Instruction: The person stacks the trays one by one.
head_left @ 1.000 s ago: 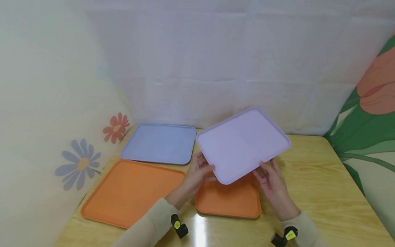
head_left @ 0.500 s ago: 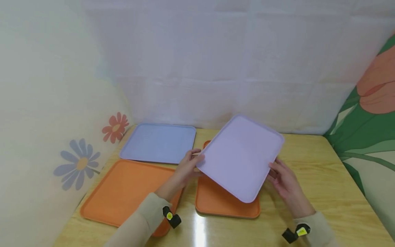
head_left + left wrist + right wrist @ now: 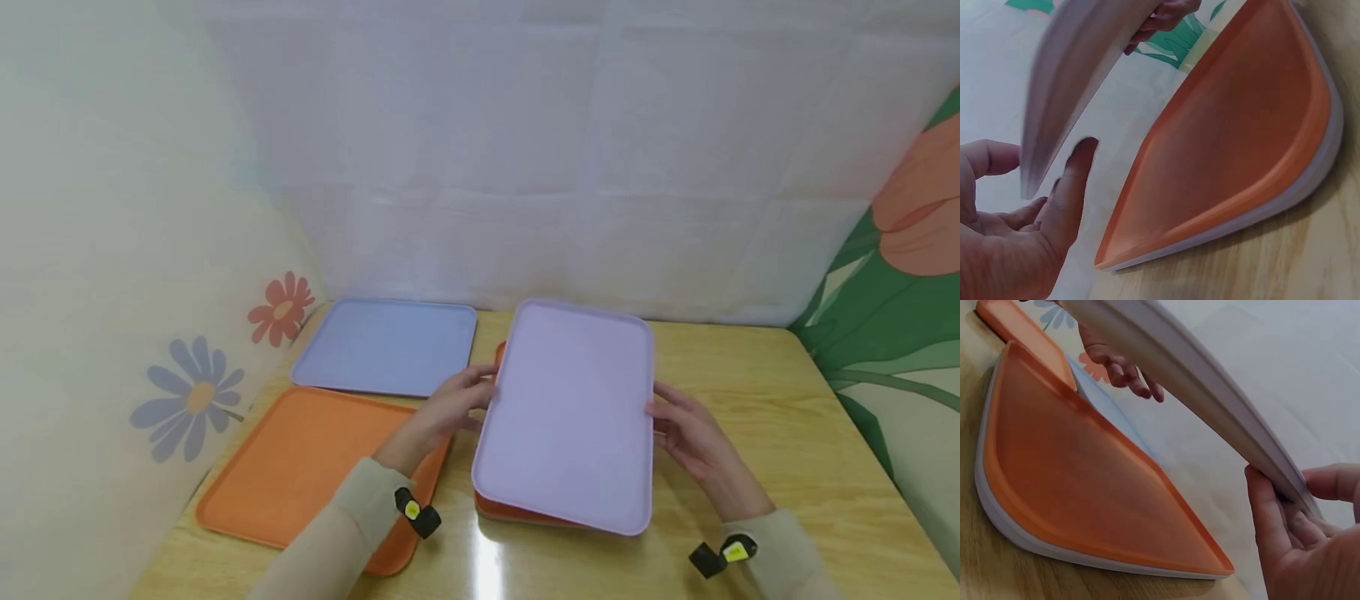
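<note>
A light purple serving tray [image 3: 570, 417] is held in the air between both hands, its long sides running front to back. On its left edge, my left hand [image 3: 446, 410] has the thumb against the rim and the fingers below. The right hand [image 3: 693, 437] pinches the opposite edge, thumb above and fingers underneath. Below the raised tray lies a stack on the table: an orange tray [image 3: 1229, 119] sits on a pale tray [image 3: 1310, 187]. In both wrist views a gap shows between the raised tray and this stack.
A larger orange tray [image 3: 315, 467] lies on the wooden table [image 3: 795, 467] at the left, partly behind the left forearm. Behind it lies a blue tray [image 3: 390, 346]. A white cloth [image 3: 570, 150] hangs along the table's back edge.
The purple tray has turned from a slant until its long sides point front to back, and it has come lower over the stack. Both hands have shifted along its edges to opposite sides.
</note>
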`<state>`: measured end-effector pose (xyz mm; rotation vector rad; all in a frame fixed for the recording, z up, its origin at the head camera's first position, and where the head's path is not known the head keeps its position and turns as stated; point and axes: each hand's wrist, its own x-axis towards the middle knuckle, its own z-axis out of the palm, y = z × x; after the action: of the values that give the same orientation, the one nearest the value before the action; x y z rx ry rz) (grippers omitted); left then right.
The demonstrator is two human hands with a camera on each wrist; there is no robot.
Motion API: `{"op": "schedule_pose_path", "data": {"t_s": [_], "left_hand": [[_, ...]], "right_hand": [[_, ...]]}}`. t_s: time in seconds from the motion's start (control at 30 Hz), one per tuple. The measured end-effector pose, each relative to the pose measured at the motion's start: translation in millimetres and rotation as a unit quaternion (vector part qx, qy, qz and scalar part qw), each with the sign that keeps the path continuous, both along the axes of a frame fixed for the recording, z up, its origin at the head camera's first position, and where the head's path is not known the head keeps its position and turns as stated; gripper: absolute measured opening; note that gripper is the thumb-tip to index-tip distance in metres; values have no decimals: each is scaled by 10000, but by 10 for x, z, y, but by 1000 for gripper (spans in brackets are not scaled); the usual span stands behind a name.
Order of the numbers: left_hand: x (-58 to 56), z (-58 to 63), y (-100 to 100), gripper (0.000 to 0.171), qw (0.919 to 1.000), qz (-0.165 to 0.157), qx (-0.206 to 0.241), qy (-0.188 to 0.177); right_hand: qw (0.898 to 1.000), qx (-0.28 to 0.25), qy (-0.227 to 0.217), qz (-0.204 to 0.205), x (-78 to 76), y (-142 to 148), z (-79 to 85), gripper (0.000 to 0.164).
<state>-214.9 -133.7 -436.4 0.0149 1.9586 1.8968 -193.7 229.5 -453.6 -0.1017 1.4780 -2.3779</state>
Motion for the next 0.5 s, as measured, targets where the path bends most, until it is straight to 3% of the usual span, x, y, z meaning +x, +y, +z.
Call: {"op": "schedule_pose_path", "data": {"t_s": [0.17, 0.33, 0.5], "left_hand": [[15, -45, -16, 67, 9999, -67, 26, 98], [28, -106, -39, 75, 9998, -159, -35, 104], [30, -137, -41, 78, 9997, -209, -128, 36]], "right_hand": [[9988, 468, -61, 127, -46, 1, -13, 37], [9959, 863, -38, 285, -106, -16, -23, 62], [9934, 1078, -85, 380, -161, -32, -59, 67]]}}
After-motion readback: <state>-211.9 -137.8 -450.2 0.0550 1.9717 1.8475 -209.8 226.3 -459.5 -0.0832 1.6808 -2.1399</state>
